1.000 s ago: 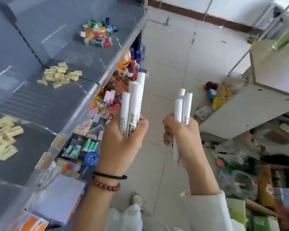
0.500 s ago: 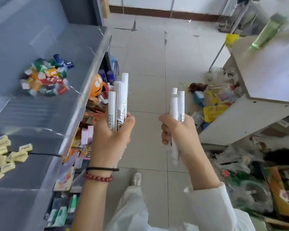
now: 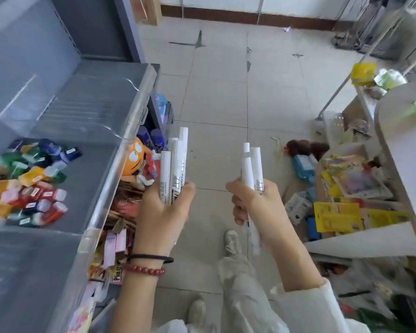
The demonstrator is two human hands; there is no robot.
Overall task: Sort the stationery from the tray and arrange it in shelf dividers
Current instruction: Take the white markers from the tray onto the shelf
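Both hands are up over the tiled floor [image 3: 216, 99], each with a fistful of white markers. The left hand [image 3: 162, 212] is wrapped round its bundle of markers [image 3: 175, 164], fingers curled and thumb clamped across the barrels. At least three are in there, maybe four. They stand lengthwise up the picture with their top ends pointing away from the person and leaning a touch to the right. The tips are staggered, with the shortest on the left and the tallest on the right.

The right hand [image 3: 257, 207] grips a smaller bundle of markers [image 3: 252, 167], about three, also end-up, and these tip slightly left. So the two bunches lean in toward each other, but they are held apart with open floor between them. The bottom ends of the right bunch poke out below the fist and are blurred.

The markers are plain white cylinders with rounded white tops, and black print runs along the lower barrels just above the fingers. The lettering is too small to read.

A black hair tie [image 3: 151, 257] and a red bead bracelet [image 3: 144, 270] circle the left wrist, and a white sleeve [image 3: 305, 306] covers the right forearm.

The left-hand bundle is just beside the grey shelf [image 3: 87, 188], near its clear front rail [image 3: 120, 164]. A clear divider [image 3: 101, 127] crosses the shelf, and the bay nearer the person holds a pile of small multicoloured packets [image 3: 27, 183]. An orange toy face [image 3: 135, 157] peeks out below the shelf edge.
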